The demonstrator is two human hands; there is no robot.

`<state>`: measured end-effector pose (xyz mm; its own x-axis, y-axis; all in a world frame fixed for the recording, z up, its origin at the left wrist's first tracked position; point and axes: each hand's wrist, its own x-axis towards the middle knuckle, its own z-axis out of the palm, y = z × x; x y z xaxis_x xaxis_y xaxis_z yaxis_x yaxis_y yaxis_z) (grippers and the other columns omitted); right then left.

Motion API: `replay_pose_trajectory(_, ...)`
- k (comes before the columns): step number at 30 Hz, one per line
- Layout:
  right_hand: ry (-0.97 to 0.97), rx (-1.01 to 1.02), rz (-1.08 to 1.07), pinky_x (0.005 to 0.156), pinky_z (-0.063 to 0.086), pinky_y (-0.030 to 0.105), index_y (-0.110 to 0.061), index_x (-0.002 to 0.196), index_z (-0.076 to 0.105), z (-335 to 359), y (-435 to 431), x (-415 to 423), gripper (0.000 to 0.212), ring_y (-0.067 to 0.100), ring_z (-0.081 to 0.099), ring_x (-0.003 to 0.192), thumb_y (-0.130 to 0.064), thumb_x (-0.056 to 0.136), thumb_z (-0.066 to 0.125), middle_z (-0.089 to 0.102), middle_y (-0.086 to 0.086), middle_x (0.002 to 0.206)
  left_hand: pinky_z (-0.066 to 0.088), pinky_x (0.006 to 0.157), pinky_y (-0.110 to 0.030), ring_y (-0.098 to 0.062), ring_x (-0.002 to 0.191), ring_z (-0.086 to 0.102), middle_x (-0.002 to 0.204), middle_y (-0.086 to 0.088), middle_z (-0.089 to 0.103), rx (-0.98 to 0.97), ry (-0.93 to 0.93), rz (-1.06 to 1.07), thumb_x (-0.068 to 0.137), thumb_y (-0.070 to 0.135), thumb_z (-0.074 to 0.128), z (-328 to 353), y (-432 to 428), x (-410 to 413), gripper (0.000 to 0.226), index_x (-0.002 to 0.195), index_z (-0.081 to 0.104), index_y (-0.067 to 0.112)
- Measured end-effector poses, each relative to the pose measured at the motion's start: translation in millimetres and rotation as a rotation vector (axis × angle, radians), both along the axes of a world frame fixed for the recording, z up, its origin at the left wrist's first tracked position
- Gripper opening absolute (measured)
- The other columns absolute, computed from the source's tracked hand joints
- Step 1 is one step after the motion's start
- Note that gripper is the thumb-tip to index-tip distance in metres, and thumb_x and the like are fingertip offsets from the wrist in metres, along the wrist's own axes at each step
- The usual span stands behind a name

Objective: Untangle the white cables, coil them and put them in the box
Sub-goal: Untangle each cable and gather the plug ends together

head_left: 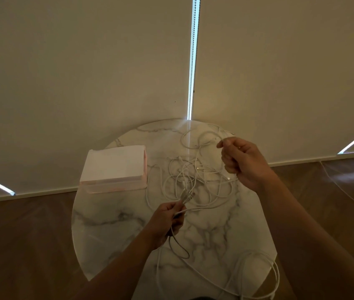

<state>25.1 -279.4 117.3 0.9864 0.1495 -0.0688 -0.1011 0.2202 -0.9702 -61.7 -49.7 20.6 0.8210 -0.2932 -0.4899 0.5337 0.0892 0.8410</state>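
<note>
Head view: a round white marble-patterned table (111,230) carries a loose snarl of thin white cables (195,182) at its middle, with a pale pink rectangular box (115,167) just beside the snarl on its left; whether the box is open I cannot tell. The left hand (167,221) is closed around a small bunch of cable near its plug ends, which stick up past the fingers, while slack hangs below the fist and runs off toward a looser loop of white cable (256,276) at the near right edge of the table. The right hand (241,161) is raised over the far side of the tangle, thumb and forefinger pinched together on a single strand, the other fingers curled in.

The step looks like teasing one cable free; nothing is coiled or boxed yet. To do it well, I would keep the left grip steady as an anchor, lift the pinched strand gently and follow it through each crossing. Hard pulling would likely tighten the knots and drag the pile toward the edge.
</note>
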Motion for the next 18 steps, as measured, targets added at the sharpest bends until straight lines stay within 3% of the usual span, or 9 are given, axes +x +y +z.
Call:
replay_pose_trajectory(3, -0.027, 0.092, -0.054, 0.046, 0.021, 0.025, -0.007, 0.089, 0.065, 12.8, -4.2, 0.5, 0.019, 0.015, 0.027, 0.051, -0.016, 0.098, 0.052, 0.040, 0.006, 0.062, 0.013, 0.046, -0.028, -0.011, 0.046, 0.018, 0.056, -0.001, 0.027, -0.012, 0.002, 0.005, 0.104, 0.026, 0.040, 1.5, -0.9, 0.6, 0.036, 0.071, 0.048, 0.012)
replay_pose_trajectory(6, 0.089, -0.159, -0.271, 0.051, 0.040, 0.028, -0.005, 0.091, 0.068, -20.0, -15.1, -3.2, 0.018, 0.019, 0.048, 0.054, -0.014, 0.099, 0.054, 0.064, 0.009, 0.070, 0.013, 0.045, -0.027, -0.011, 0.046, 0.017, 0.056, -0.001, 0.026, -0.031, -0.015, -0.005, 0.104, 0.025, 0.040, 4.7, -0.1, 0.2, 0.036, 0.071, 0.048, 0.012)
replay_pose_trajectory(12, 0.625, -0.564, -0.536, 0.057, 0.051, 0.034, 0.004, 0.088, 0.068, -139.6, -57.2, -62.7, 0.020, 0.026, 0.065, 0.059, -0.011, 0.094, 0.057, 0.072, 0.015, 0.071, 0.012, 0.042, -0.023, -0.010, 0.043, 0.018, 0.052, 0.002, 0.030, 0.072, -0.053, -0.022, 0.105, 0.025, 0.038, 2.4, -0.3, -2.2, 0.038, 0.072, 0.051, 0.012)
replay_pose_trajectory(15, 0.998, -0.728, -0.306, 0.052, 0.050, 0.029, 0.009, 0.090, 0.065, -163.0, -70.1, -101.0, 0.025, 0.028, 0.065, 0.052, -0.016, 0.090, 0.059, 0.072, 0.017, 0.066, 0.018, 0.038, -0.019, -0.007, 0.040, 0.024, 0.049, 0.004, 0.037, 0.208, -0.077, -0.106, 0.105, 0.025, 0.039, 0.6, -2.5, -5.1, 0.038, 0.073, 0.054, 0.012)
replay_pose_trajectory(17, 1.046, -0.930, -0.034, 0.049, 0.055, 0.029, 0.004, 0.087, 0.063, -159.6, -68.9, -109.7, 0.025, 0.027, 0.068, 0.052, -0.020, 0.091, 0.062, 0.071, 0.015, 0.064, 0.019, 0.039, -0.019, -0.007, 0.040, 0.026, 0.050, 0.004, 0.038, 0.247, -0.069, -0.136, 0.105, 0.025, 0.039, -0.4, -4.0, -7.9, 0.036, 0.075, 0.054, 0.012)
replay_pose_trajectory(18, 0.973, -1.075, 0.062, 0.055, 0.060, 0.033, 0.001, 0.085, 0.063, -156.7, -66.7, -107.5, 0.024, 0.025, 0.071, 0.056, -0.023, 0.089, 0.063, 0.072, 0.012, 0.064, 0.019, 0.039, -0.019, -0.008, 0.041, 0.026, 0.051, 0.004, 0.038, 0.258, -0.069, -0.142, 0.105, 0.025, 0.039, -0.8, -4.6, -9.0, 0.036, 0.076, 0.055, 0.012)
